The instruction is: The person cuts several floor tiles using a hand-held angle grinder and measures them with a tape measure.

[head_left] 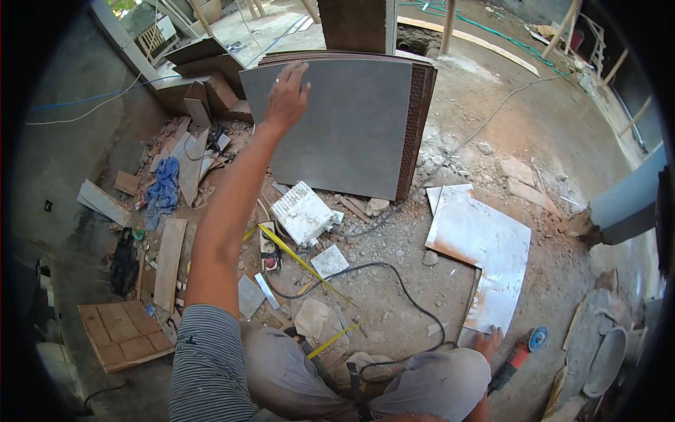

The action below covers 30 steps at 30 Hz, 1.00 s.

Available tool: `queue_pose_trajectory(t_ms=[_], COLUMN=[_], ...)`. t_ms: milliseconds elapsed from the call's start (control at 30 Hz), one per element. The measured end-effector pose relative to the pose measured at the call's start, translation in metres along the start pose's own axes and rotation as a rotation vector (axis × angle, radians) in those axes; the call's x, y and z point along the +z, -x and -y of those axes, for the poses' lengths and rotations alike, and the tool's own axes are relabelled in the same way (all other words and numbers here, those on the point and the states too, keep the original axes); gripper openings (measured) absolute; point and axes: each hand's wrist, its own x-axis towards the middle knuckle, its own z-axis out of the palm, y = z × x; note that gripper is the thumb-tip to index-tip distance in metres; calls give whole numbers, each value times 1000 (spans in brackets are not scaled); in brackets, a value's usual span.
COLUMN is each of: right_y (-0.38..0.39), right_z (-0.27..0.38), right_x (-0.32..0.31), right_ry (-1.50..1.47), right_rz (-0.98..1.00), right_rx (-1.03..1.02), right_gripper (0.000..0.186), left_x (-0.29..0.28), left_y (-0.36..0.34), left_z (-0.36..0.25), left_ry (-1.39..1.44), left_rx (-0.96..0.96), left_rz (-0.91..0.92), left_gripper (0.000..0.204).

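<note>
My left hand reaches forward, its fingers stretched out and apart against the upper part of a large grey tile. This tile is the front one of a stack of tiles standing upright on edge. Low on the right, beside my knee, my right hand has its fingers on the near edge of a pale cut tile with an L-shaped outline and brown dust on it. My knee hides part of that hand. Just right of it lies a red and black angle grinder with a blue disc.
Rubble covers the ground, with a dusty white block, a yellow tape measure and a black cable in front of me. Tile offcuts and a blue cloth lie left. A dusty basin sits right, near a pale post.
</note>
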Motion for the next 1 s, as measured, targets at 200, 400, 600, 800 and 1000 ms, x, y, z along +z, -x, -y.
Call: queue_pose_trajectory(t_ms=[200,400,600,800,1000], right_y=[5,-7,-47,-118,-146], right_z=[2,22,100,296,473], right_x=[5,-8,-37,-82,-96], right_ry=[-39,-84,-328,-756,-724], right_rz=[25,-35,-17,283,375], right_rx=[65,51,-87,-652,-702], right_gripper=[56,54,52,63,81], left_x=[16,11,-15,-48,-86], left_y=[-31,-28,-24,-3,24], left_z=[16,15,13,7,-2], left_ry=[-137,-109,-170,-200,-152], left_rx=[-125,-96,-66,-62,17], left_rz=[194,131,154,140,71], left_gripper=[42,38,36,35,38])
